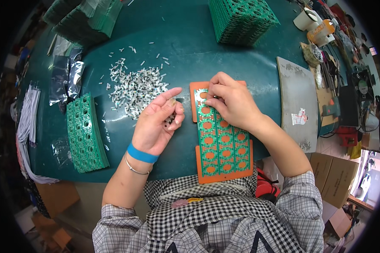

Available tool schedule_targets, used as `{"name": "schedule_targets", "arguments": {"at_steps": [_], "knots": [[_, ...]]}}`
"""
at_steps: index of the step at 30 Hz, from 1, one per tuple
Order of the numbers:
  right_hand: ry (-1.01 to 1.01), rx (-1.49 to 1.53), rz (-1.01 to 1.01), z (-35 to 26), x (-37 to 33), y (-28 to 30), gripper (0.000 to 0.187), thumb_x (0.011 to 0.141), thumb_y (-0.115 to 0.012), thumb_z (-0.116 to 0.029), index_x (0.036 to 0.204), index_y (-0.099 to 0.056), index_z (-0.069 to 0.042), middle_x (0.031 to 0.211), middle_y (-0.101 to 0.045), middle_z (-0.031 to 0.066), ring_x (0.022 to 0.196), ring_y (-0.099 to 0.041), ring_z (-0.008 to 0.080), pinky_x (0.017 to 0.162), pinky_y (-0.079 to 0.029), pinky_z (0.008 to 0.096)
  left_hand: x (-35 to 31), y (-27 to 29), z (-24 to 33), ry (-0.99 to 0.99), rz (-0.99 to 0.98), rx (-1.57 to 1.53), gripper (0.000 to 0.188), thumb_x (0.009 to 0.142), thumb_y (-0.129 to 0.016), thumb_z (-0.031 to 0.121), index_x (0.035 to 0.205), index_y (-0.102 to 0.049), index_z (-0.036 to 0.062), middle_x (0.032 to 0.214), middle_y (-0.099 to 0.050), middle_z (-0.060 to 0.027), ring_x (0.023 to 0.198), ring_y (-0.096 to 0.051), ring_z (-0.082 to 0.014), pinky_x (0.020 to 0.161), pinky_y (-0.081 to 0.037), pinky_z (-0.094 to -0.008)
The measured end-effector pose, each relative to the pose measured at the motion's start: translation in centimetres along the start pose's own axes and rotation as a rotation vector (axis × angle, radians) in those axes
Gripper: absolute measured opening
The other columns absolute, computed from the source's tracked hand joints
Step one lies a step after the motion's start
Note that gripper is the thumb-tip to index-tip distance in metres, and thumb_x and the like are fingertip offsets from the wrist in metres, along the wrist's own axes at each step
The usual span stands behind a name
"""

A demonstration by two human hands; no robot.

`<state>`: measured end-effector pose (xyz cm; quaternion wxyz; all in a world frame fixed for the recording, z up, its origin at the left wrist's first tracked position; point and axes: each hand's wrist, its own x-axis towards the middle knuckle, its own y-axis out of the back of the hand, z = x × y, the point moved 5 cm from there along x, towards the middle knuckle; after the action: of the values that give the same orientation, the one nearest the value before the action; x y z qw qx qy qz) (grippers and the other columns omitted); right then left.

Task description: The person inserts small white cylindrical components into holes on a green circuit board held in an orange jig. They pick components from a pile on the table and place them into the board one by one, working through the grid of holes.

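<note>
A green circuit board panel (217,138) with rows of round cut-outs lies on orange backing plates (223,177) in front of me. My right hand (231,101) is over its far end, thumb and fingers pinched together close to the surface. Whatever is between those fingertips is too small or hidden to name. Left of the panel, my left hand (158,122) is raised palm up with the index finger stretched out. Its other fingers curl around a few small dark-and-light parts (169,119). Just beyond it spreads a loose heap of small whitish parts (135,86).
Stacked green panels stand at the left (85,133), the far left (86,21) and the far right (242,21). White cables (28,114) and dark shiny bags (67,78) lie leftward. A grey metal plate (297,105) is at right, beside cluttered tools.
</note>
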<state>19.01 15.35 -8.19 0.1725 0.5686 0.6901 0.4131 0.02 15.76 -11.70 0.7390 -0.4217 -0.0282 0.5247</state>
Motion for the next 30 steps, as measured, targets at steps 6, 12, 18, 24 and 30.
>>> {"name": "schedule_targets", "arguments": {"at_steps": [6,12,18,24,30], "knots": [[0.065,-0.07,0.053,-0.4,-0.2,-0.8,0.013,0.08,-0.074,-0.008,0.084,-0.063,-0.002,0.098,-0.059,0.0061,0.078,-0.065,0.0271,0.067,-0.052,0.0389,-0.2,0.8,-0.6,0.098,-0.159,0.142,0.027,0.099,-0.059,0.011,0.122,-0.06,-0.0027,0.087,-0.064,-0.0057,0.062,-0.051,-0.0077,0.049,-0.034,-0.0165],[0.113,-0.023,-0.01,-0.1,-0.2,-0.5,0.014,0.078,-0.076,-0.01,0.087,-0.068,-0.003,0.092,-0.061,0.0068,0.079,-0.066,0.0262,0.067,-0.053,0.0383,-0.4,-0.8,-0.7,0.037,-0.183,0.235,0.023,0.098,-0.058,0.005,0.119,-0.063,-0.0028,0.096,-0.069,-0.0099,0.068,-0.057,-0.008,0.049,-0.037,-0.0152],[0.063,0.251,-0.028,-1.1,-0.1,1.3,0.016,0.078,-0.077,-0.005,0.093,-0.072,-0.004,0.092,-0.063,0.0072,0.077,-0.064,0.0231,0.067,-0.052,0.0344,-0.6,-0.1,-1.1,0.054,-0.171,0.302,0.025,0.096,-0.061,0.003,0.12,-0.063,-0.0029,0.1,-0.07,-0.0124,0.072,-0.061,-0.0097,0.05,-0.038,-0.0151],[0.069,0.387,-0.015,-3.0,-0.5,1.5,0.013,0.079,-0.075,-0.002,0.091,-0.071,-0.004,0.09,-0.063,0.0073,0.081,-0.064,0.0232,0.069,-0.052,0.0338,-0.6,-0.3,-1.6,0.078,-0.216,0.33,0.016,0.098,-0.06,0.007,0.112,-0.064,-0.0004,0.097,-0.07,-0.0122,0.071,-0.062,-0.0111,0.048,-0.037,-0.0155],[0.066,0.411,0.023,-3.0,-0.7,1.1,0.013,0.079,-0.075,0.0,0.091,-0.072,-0.004,0.093,-0.064,0.0069,0.08,-0.064,0.0195,0.067,-0.051,0.0306,-0.6,-1.3,-1.6,0.127,-0.261,0.085,0.01,0.099,-0.058,0.01,0.106,-0.058,0.003,0.097,-0.068,-0.0085,0.077,-0.061,-0.0112,0.055,-0.04,-0.0174]]}}
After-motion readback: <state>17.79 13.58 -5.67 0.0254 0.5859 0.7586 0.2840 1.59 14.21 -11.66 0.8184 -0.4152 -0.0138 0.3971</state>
